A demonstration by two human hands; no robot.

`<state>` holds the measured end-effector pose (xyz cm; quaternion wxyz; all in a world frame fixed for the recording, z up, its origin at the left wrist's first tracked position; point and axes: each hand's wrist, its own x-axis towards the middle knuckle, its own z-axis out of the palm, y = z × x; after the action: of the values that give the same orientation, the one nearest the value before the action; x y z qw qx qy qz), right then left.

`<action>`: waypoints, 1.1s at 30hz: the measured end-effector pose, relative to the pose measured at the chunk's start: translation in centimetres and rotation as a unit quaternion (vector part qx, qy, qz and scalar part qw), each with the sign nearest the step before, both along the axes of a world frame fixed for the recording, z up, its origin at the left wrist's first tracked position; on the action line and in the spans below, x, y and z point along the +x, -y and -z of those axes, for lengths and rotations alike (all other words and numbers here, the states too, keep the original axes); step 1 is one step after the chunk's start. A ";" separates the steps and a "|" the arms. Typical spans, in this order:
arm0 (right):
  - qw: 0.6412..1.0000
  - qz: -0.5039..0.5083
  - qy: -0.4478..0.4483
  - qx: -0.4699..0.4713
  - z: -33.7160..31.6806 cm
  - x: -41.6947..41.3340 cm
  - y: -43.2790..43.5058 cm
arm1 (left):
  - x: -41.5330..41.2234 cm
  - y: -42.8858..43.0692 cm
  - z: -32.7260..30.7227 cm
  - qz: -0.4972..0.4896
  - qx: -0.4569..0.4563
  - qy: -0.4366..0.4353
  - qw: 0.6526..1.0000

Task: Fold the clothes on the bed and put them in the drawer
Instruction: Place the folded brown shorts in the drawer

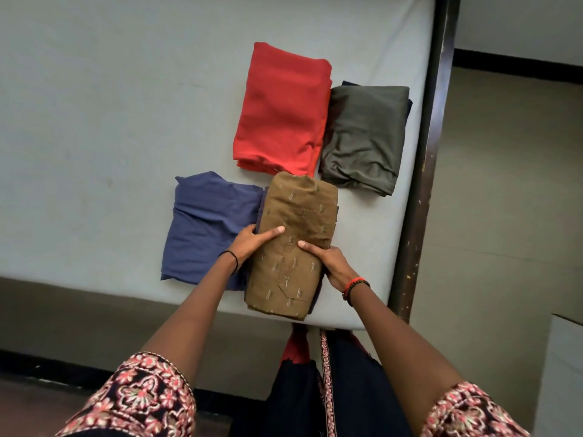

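Gripping the folded brown patterned shirt (298, 212) from both sides with left hand (250, 244) and right hand (331, 263), at the pale grey mattress's (94, 121) near edge, just beside a folded blue garment (205, 222).

We see a pale grey sheet (110, 121) and a dark brown bed frame (432, 121). The red garment (282, 108), the olive-grey garment (366, 137) and the blue garment (205, 222) are plain; the brown shirt (296, 216) is flecked with small pale dashes. Our sleeves (142, 402) carry pink and cream flowers on black; one wristband (232, 257) is black, one bracelet (355, 286) red and black.
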<state>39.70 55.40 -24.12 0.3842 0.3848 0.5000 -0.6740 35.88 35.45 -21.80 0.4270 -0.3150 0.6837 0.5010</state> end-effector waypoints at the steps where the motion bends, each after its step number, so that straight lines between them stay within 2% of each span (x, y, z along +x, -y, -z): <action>1: 1.000 0.006 0.004 -0.014 -0.1 -0.1 0.0 | -0.1 0.0 0.0 0.002 0.000 -0.002 1.000; 8: 0.995 0.055 -0.002 -0.089 -0.7 0.2 0.1 | 0.7 -0.6 -0.4 -0.021 -0.005 -0.031 0.999; 13: 0.991 0.067 0.022 -0.110 -1.9 1.0 -0.4 | 1.3 -0.6 -1.5 -0.041 0.041 -0.032 0.998; 19: 0.993 0.072 0.023 -0.093 -7.0 1.6 -2.5 | 0.9 -2.2 -5.6 -0.093 0.095 -0.017 0.991; 23: 0.993 0.078 0.012 -0.082 -12.4 1.4 -4.2 | 0.1 -3.6 -9.3 -0.109 0.086 0.001 0.990; 28: 0.995 0.082 0.001 -0.050 -18.2 1.8 -6.6 | 0.4 -5.1 -14.8 -0.054 0.112 -0.002 0.992; 31: 0.995 0.092 -0.017 -0.037 -21.3 2.4 -8.0 | 0.0 -6.7 -13.6 -0.003 0.089 0.008 0.996; 33: 0.992 0.116 -0.034 -0.035 -23.5 3.3 -9.1 | -0.7 -8.1 -15.3 0.017 0.101 0.009 0.995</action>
<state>42.97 64.51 -0.58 0.2993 0.4036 0.4410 -0.7437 35.21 43.57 -6.52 0.4717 -0.2631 0.6310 0.5568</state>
